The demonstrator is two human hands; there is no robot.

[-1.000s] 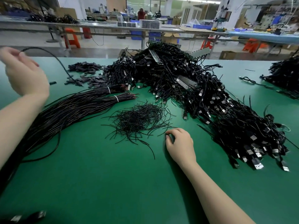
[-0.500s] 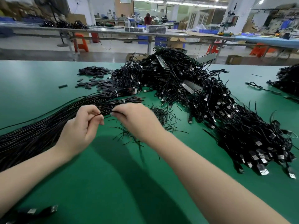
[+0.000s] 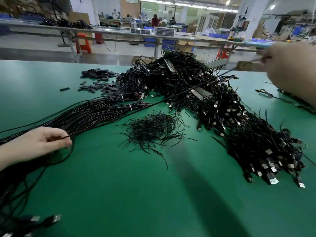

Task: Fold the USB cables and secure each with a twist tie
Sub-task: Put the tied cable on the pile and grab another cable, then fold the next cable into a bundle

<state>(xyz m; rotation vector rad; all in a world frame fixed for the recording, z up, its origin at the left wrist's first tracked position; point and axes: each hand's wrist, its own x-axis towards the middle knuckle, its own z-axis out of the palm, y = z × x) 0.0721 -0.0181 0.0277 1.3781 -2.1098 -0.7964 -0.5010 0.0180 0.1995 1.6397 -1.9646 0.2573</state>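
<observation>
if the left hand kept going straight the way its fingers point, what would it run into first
The left hand, pinching a single cable, points right along the table. Most likely it would first meet the loose pile of twist ties, though depth is hard to judge from this view.

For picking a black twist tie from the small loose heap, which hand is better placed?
Probably the left hand: it sits low, nearer the loose heap of thin black twist ties. The right hand is raised far away, stretching the thin black cable.
</observation>
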